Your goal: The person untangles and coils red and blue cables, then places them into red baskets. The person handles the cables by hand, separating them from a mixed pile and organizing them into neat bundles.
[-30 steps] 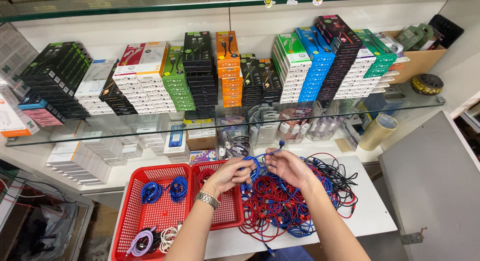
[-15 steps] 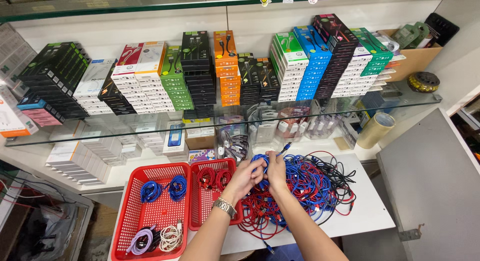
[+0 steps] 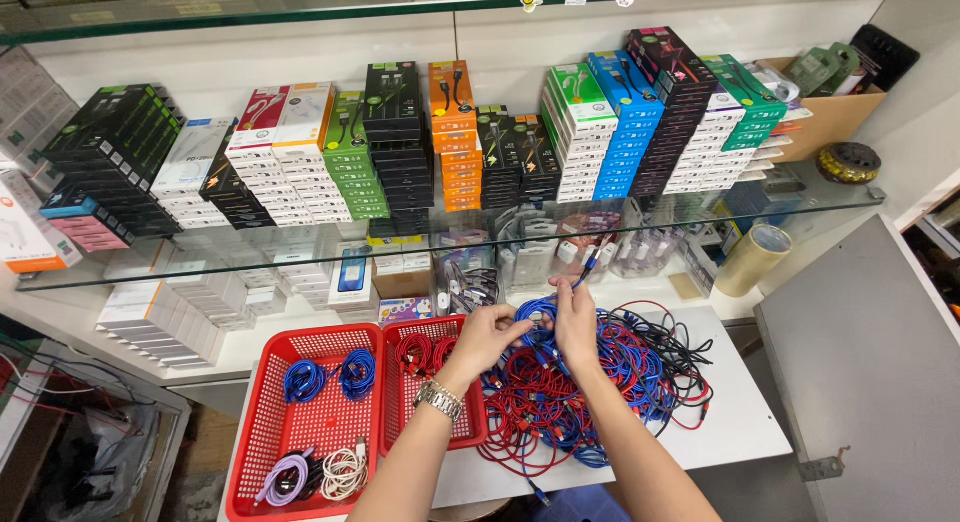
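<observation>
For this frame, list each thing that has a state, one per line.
Left hand: gripping a blue cable.
Right hand: pinching the same blue cable, partly coiled.
Cable pile: tangled, red, blue and black.
Left basket: holds coiled blue, purple and white cables.
Right basket: holds coiled red cables.

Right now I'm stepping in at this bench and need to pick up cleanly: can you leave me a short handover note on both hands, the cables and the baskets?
Left hand, steel watch on the wrist, and right hand meet above the tangled heap of red, blue and black cables, both pinching one blue braided cable; its plug end sticks up past the right fingers.
Done: coiled blue cables plus lilac and white coils lie in the left red plastic mesh basket; coiled red cables lie in the right red mesh basket.
Left: most of the heap on the white table looks unsorted.
</observation>
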